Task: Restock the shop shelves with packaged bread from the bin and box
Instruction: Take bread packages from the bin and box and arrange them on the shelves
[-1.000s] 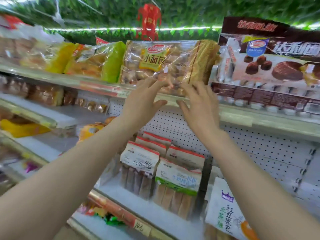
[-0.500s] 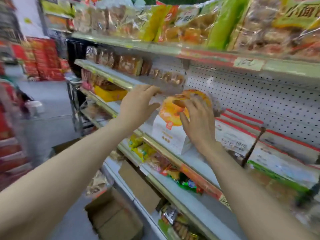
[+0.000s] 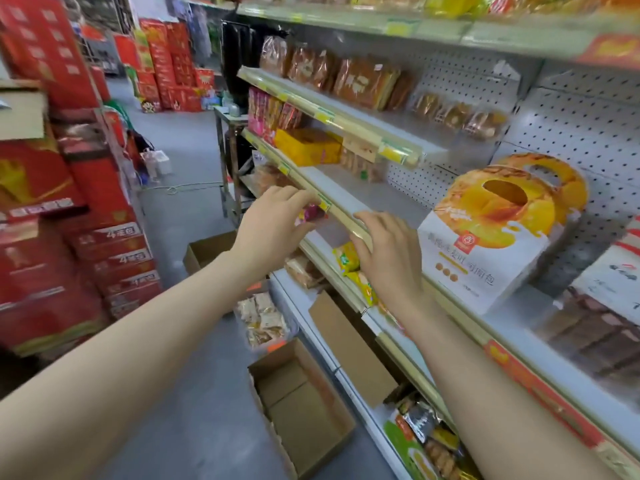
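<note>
Packaged bread (image 3: 264, 318) sits in the floor bin (image 3: 293, 329), just past our near-empty cardboard box (image 3: 304, 410). Left hand (image 3: 273, 225) and right hand (image 3: 388, 252) are loose-fingered and hold nothing at the shelf rail (image 3: 346, 223), probably sizing the gap beside the boxed bread (image 3: 485, 237).

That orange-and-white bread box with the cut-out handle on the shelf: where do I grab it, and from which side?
Hook your fingers through the oval cut-out in the rounded top of the bread box, coming from the aisle side and slightly above. It stands upright facing out, a twin box sits close behind and blocks the rear, and the right hand is nearest.
</note>
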`<state>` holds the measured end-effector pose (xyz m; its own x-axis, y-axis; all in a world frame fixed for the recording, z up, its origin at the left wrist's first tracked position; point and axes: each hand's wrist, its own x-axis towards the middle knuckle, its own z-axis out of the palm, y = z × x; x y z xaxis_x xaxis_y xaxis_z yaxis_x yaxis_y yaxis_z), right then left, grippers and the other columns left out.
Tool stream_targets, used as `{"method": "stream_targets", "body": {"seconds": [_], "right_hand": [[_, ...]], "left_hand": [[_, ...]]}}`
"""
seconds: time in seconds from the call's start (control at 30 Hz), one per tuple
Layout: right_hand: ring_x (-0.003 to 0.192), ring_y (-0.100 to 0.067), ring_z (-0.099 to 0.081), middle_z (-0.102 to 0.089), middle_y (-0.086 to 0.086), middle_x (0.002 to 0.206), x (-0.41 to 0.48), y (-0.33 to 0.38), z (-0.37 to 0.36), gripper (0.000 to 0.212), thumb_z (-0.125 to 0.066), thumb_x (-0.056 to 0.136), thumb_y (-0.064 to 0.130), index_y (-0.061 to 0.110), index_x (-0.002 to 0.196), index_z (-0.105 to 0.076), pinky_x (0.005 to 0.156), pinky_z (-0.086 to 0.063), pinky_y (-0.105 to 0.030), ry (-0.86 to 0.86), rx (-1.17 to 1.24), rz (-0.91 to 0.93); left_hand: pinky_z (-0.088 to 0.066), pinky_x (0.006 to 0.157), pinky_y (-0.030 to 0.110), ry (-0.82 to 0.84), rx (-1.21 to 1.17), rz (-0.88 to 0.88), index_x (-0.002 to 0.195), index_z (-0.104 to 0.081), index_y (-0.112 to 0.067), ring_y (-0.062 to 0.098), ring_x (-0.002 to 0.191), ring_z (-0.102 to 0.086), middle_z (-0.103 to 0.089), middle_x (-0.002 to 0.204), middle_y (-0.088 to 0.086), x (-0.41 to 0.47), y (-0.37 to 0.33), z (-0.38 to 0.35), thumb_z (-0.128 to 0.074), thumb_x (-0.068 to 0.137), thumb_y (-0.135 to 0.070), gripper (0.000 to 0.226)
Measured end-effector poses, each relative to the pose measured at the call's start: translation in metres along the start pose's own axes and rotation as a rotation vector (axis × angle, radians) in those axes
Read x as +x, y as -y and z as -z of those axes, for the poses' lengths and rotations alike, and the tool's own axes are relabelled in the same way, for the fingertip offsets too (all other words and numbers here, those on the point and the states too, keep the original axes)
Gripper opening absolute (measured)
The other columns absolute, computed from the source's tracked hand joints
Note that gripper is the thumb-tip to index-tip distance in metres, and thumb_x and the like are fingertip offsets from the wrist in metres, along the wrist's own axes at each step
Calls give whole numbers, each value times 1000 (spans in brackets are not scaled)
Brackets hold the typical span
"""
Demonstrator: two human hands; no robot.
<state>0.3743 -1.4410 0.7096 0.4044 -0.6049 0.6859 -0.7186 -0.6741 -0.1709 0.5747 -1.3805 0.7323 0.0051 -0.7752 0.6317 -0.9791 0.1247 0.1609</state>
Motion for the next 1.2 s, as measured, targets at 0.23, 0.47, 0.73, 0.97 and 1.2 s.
{"method": "stream_targets", "body": {"seconds": [0.23,0.47,0.73,0.97,1.2], "right_hand": [[103,-30,-60,-67,-5,111,52,29,-105,36,-70,87,22,15,122,-64,83,-45,-41,44,46,39],[103,-33,-60,-66,-7,114,127,42,-214,34,-66,89,22,16,122,-63,83,-46,-43,117,106,77],[103,-31,-60,-66,-5,112,188,58,-313,33,-69,89,20,15,121,-64,81,-48,-43,157,133,89],[95,-29,-60,-65,-4,107,223,66,-420,31,-71,86,19,17,116,-65,77,-46,-41,222,63,-32],[97,-31,-59,-61,-6,109,254,88,-515,35,-72,83,17,16,117,-64,76,-46,-38,313,-9,-233]], "left_hand": [[-47,78,36,43,42,55,117,-64,-18,28,102,-56,-65,106,3,19,106,-27,-73,84,-22,34],[-51,75,41,122,61,92,116,-64,-17,32,100,-58,-66,108,6,60,215,-62,-73,83,-19,35],[-53,70,43,198,40,101,114,-64,-19,31,96,-58,-65,105,4,93,323,-113,-75,81,-20,35],[-49,70,37,245,-12,19,117,-64,-18,32,96,-59,-66,106,6,131,430,-183,-71,80,-16,37],[-50,73,37,410,-140,-94,118,-61,-21,26,97,-56,-63,111,1,170,534,-255,-68,80,-19,38]]}}
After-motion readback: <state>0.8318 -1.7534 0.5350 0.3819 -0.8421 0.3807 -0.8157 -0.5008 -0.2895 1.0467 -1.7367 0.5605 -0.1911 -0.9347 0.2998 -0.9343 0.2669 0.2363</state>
